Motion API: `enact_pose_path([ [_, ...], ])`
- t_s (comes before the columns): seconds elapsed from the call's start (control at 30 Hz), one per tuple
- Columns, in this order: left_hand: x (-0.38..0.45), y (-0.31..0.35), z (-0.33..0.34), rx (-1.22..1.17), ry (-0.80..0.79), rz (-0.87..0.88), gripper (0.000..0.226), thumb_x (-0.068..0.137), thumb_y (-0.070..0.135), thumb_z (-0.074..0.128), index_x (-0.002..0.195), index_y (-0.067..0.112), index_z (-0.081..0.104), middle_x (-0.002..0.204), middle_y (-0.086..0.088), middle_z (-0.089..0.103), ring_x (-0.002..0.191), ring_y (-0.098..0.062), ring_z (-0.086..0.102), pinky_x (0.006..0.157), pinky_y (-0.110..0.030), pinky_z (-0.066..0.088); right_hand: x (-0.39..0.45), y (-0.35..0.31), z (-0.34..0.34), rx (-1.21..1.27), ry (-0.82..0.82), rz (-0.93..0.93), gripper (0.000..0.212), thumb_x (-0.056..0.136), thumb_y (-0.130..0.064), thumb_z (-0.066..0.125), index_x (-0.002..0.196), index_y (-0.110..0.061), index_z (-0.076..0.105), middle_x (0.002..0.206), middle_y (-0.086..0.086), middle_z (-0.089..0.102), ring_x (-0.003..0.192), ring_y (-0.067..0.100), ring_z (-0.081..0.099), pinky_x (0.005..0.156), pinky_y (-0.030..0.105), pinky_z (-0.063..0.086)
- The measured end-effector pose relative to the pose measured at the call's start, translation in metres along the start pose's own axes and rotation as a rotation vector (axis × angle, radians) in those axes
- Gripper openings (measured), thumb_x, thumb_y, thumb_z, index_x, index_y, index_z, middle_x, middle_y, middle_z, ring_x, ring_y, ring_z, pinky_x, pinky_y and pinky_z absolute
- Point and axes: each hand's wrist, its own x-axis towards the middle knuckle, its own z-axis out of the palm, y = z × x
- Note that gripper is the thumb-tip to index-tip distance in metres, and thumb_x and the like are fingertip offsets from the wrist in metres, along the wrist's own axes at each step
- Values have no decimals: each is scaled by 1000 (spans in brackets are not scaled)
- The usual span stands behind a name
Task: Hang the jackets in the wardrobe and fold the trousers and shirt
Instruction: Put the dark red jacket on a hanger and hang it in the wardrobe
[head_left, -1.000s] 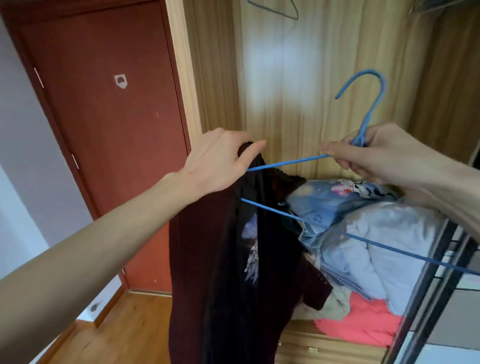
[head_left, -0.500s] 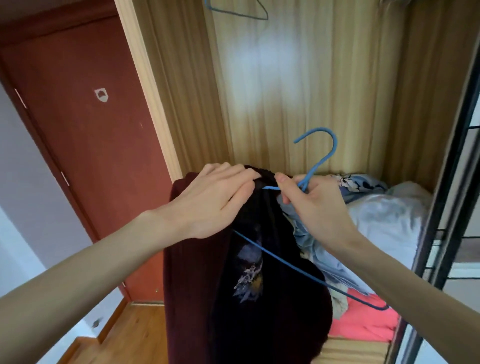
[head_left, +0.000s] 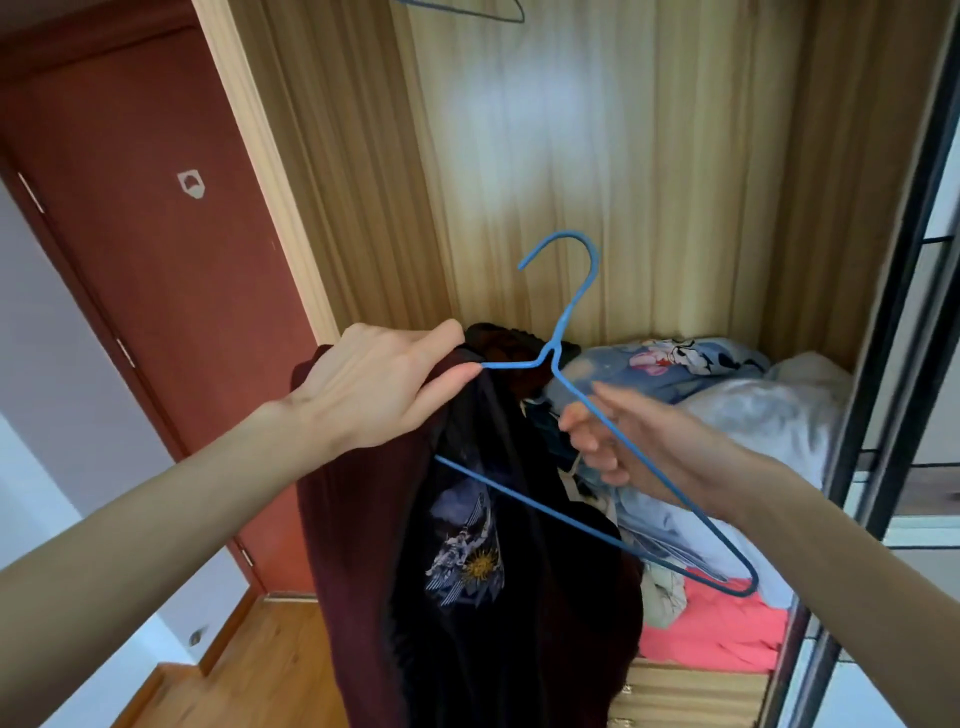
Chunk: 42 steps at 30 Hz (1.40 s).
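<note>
Centre frame: left hand (head_left: 384, 384) pinches dark jacket (head_left: 467, 571) onto blue hanger (head_left: 566, 322); right hand (head_left: 623, 441), loosely curled, apparently grasps nothing; the half-threaded jacket may slide off

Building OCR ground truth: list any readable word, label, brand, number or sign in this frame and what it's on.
No readable text anywhere in the head view.
Jacket: pictorial print with a sun emblem, no legible letters.
Door: small pale shield-shaped mark, no characters discernible.
Blue bedding: cartoon print, no words visible.
Blue hanger: unmarked.
</note>
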Motion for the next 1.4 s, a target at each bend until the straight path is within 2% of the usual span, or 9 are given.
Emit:
enact_pose_path([
  [0.07,-1,4,0,-7,23,-12,51,109,54,23,97,13,52,61,14,38,41,-18,32,38,-26,27,12,23,0,-116,71,-8,20,89,-30,69,96,-12,68,70,1,54,54,11,46,46,20,33],
  [0.27,-7,11,-2,-19,57,-15,55,109,52,24,93,10,56,59,13,39,40,-17,32,34,-28,29,24,56,1,-521,-58,-127,53,73,-45,88,108,-21,57,75,-8,54,72,20,46,68,36,40],
  [0.57,-31,5,-1,-88,139,-194,51,108,49,28,95,10,57,55,14,38,41,-16,38,40,-31,36,32,66,22,-821,-136,-211,22,94,-55,69,101,-47,49,93,-2,60,78,3,55,73,34,49],
  [0.63,-38,3,1,-105,162,-240,44,107,47,31,92,13,54,53,15,35,40,-16,36,42,-30,36,30,76,31,-997,-75,-278,38,88,-59,74,99,-47,39,92,-16,55,81,1,55,68,22,45],
  [0.7,-42,2,3,-122,169,-270,45,108,48,32,91,13,55,52,14,34,39,-17,37,42,-31,36,29,86,40,-1205,67,-296,47,87,-57,73,101,-43,30,94,-21,49,86,2,52,64,25,39],
  [0.87,-53,3,2,-109,125,-303,52,107,53,29,93,12,59,51,12,39,39,-24,45,44,-31,37,52,106,24,-1277,313,-103,42,82,-39,73,112,-25,47,117,-2,58,112,24,57,82,40,50],
  [0.97,-67,-1,0,-67,73,-320,47,105,52,33,92,14,59,50,9,42,41,-26,49,46,-29,33,58,111,-3,-1220,372,-80,41,80,-32,71,115,-26,51,116,-1,51,113,24,53,88,38,49],
  [1.13,-97,-13,-3,13,-19,-335,38,103,53,37,83,22,46,51,6,44,46,-29,52,45,-27,23,47,80,-37,-1248,375,-129,48,82,-20,60,128,-32,53,113,4,70,107,30,66,87,46,54],
  [1.4,-123,-24,-3,131,-7,-336,44,104,49,42,74,16,45,57,7,34,43,-35,50,41,-28,29,23,-2,-33,-1433,522,-245,42,78,-22,68,115,-36,55,109,-13,63,104,23,61,80,41,50],
])
